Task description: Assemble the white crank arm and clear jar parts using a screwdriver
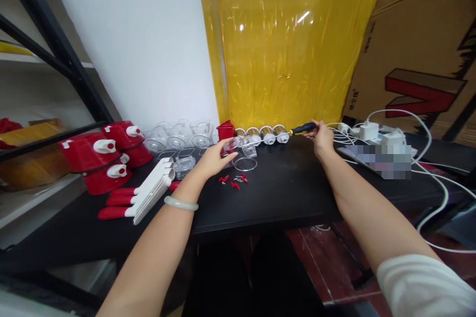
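Observation:
My left hand (214, 159) is closed around a small transparent plastic part (232, 145) with some red on it, held just above the black table. My right hand (323, 139) grips the black and yellow handle of a screwdriver (303, 129). Its long thin shaft points left and reaches the transparent part; whether the tip touches a screw is too small to tell. Below lie several little red pieces (235, 185) and small metal screws (238, 179). A transparent round piece (245, 164) rests on the table beside my left hand.
Red housings with white knobs (107, 158), white pieces with red handles (148, 193) and transparent cups (178, 136) are at left. Several cylinders (267, 135) and a red container (225, 131) line the back. White chargers with cables (368, 132) and a pixelated flat device (386, 161) lie right.

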A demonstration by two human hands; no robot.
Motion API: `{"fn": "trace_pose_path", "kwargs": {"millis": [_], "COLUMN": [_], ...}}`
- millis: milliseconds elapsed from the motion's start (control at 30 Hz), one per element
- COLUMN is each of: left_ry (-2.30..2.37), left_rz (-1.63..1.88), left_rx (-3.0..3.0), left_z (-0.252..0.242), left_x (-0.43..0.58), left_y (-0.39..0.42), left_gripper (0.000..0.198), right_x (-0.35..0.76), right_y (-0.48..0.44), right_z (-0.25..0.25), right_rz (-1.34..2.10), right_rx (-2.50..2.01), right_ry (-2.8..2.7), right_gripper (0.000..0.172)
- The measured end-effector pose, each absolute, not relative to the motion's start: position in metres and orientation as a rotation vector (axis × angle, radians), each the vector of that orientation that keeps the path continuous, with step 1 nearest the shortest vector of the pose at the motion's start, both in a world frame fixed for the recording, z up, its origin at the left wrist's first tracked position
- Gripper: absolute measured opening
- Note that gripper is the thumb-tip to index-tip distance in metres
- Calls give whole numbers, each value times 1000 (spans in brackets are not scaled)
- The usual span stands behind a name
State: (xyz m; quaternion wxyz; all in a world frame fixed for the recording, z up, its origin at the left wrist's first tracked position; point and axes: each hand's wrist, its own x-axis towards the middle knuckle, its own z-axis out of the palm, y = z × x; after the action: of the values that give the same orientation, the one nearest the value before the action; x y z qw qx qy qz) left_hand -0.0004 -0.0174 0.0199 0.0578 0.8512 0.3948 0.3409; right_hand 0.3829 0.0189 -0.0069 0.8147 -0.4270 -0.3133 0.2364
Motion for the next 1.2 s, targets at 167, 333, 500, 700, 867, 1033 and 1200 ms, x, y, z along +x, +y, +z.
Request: {"fn": "trace_pose_path", "kwargs": {"millis": [167, 333, 500, 700, 867, 1033, 1200], "left_ry": [1188, 1186, 1203, 1195, 1204, 1200, 1194], "left_rz": [1029, 1033, 1027, 1041, 1021, 1030, 1038], "left_rx": [2577, 2579, 2568, 2563, 2563, 2568, 2562], "left_z": [20, 19, 19, 20, 21, 20, 19], "left_x": [-1, -1, -1, -1, 0, -1, -1], "left_y": [-17, -16, -16, -18, -19, -17, -16], "left_gripper": [59, 59, 60, 60, 59, 59, 60], "right_x": [377, 373, 372, 372, 374, 375, 373], "right_y": [17, 17, 16, 6, 7, 4, 3], "right_z": [-5, -8, -8, -3, -5, -4, -3], "right_rz": [632, 618, 715, 860, 675, 835, 882], "right_rx": [-818, -778, -864, -744, -862, -839, -791], "right_ry": [-687, -713, -666, -686, -774, -731, -745], "right_gripper": [17, 50, 41, 23, 49, 47, 20]}}
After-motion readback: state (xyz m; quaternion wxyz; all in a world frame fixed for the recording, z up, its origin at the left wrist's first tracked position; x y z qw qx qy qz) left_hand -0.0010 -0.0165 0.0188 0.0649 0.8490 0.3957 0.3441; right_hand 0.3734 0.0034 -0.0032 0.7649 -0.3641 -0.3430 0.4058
